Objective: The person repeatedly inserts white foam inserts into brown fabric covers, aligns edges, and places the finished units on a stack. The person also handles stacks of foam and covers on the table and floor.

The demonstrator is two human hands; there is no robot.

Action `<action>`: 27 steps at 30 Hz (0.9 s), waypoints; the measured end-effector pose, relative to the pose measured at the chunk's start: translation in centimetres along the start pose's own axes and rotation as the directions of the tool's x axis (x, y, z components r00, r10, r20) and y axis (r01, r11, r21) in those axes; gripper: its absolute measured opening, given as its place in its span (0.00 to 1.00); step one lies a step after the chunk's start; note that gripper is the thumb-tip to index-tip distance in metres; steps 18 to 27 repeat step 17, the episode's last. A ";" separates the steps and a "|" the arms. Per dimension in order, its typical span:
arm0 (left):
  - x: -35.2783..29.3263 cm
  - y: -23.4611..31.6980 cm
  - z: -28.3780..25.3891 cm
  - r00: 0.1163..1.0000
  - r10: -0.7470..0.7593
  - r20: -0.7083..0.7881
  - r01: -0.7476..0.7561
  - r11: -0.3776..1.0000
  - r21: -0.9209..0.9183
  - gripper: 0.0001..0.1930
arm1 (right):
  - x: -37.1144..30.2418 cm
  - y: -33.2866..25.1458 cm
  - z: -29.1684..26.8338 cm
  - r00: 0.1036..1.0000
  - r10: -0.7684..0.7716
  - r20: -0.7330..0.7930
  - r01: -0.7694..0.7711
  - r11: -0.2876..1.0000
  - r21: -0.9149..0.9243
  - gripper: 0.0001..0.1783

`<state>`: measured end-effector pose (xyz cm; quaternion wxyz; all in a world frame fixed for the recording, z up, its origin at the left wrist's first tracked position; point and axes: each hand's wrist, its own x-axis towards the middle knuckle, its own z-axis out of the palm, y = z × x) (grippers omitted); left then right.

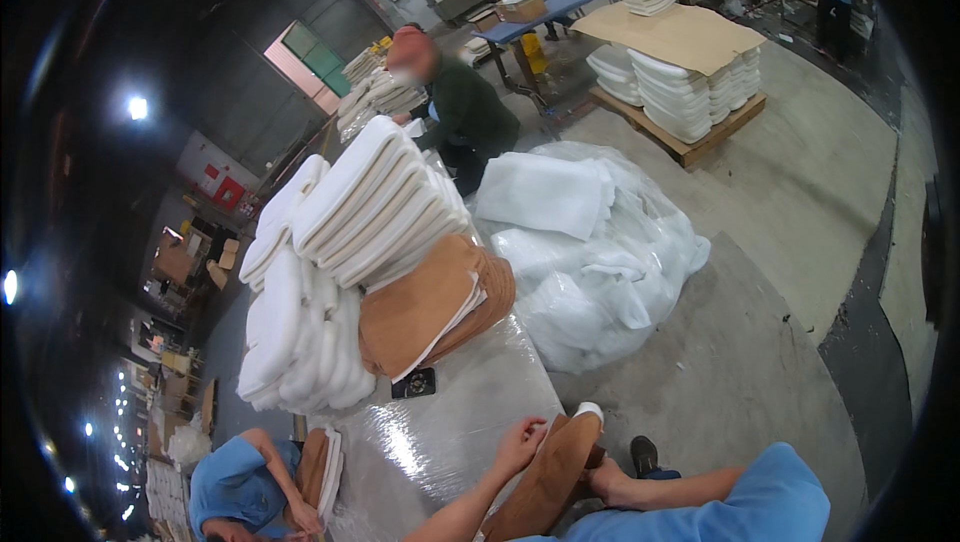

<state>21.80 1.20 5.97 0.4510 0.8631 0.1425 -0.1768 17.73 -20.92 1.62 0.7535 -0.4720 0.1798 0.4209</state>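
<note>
A brown fabric piece with a white padded edge [552, 470] stands on its side in front of me, over the near edge of the plastic-covered table [480, 392]. My left hand [520, 444] is at its left side, fingers bent against the cloth. On the other side, my right hand [606, 482] grips the piece's right edge, with some fingers hidden behind it. Farther up the table lies a stack of similar brown pieces [425, 310] with white layers between. A small black device [413, 384] rests just below that stack.
Tall stacks of folded white padding [375, 207] fill the table's far end. Right of it sits a big clear plastic bag of white padding [600, 282]. A co-worker in blue [240, 487] handles brown pieces at left; another in dark green [470, 107] stands beyond. A loaded pallet [690, 147] stands farther right.
</note>
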 end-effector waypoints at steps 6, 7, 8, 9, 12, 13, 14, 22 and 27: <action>7.1 8.5 1.4 0.883 0.136 0.448 -0.237 0.955 0.178 0.20 | 0.9 0.5 -0.8 0.998 -0.041 0.049 0.047 0.991 -0.126 0.25; 7.9 9.5 1.6 0.840 0.088 0.535 -0.261 0.931 0.257 0.21 | 1.0 0.5 -1.0 0.998 -0.039 0.050 0.047 0.981 -0.189 0.25; 8.6 10.5 1.9 0.814 0.075 0.576 -0.245 0.944 0.223 0.22 | 0.9 0.6 -1.2 0.999 0.036 -0.001 -0.035 0.965 -0.258 0.25; 9.2 11.3 2.3 0.784 0.039 0.619 -0.208 0.957 0.204 0.22 | 0.7 0.6 -1.5 0.997 -0.043 0.059 0.057 0.967 -0.248 0.25; 10.3 13.0 3.9 0.687 -0.041 0.726 -0.169 0.962 0.215 0.25 | 0.0 0.7 -2.2 0.992 -0.099 0.080 0.115 0.966 -0.233 0.25; 11.1 13.7 4.5 0.648 -0.033 0.761 -0.249 0.935 0.253 0.25 | -0.1 0.7 -2.2 0.987 -0.139 0.083 0.154 0.962 -0.227 0.25; 11.7 14.2 5.0 0.610 -0.052 0.791 -0.319 0.897 0.305 0.25 | 0.0 0.8 -2.1 0.994 -0.105 0.034 0.110 0.966 -0.233 0.26; 12.7 14.8 7.8 0.607 -0.182 0.774 -0.475 0.697 0.537 0.20 | 1.2 1.1 -3.0 0.987 -0.084 0.134 0.142 0.841 -0.523 0.35; 12.7 14.8 7.8 0.607 -0.182 0.774 -0.475 0.697 0.537 0.20 | 1.2 1.1 -3.0 0.987 -0.084 0.134 0.142 0.841 -0.523 0.35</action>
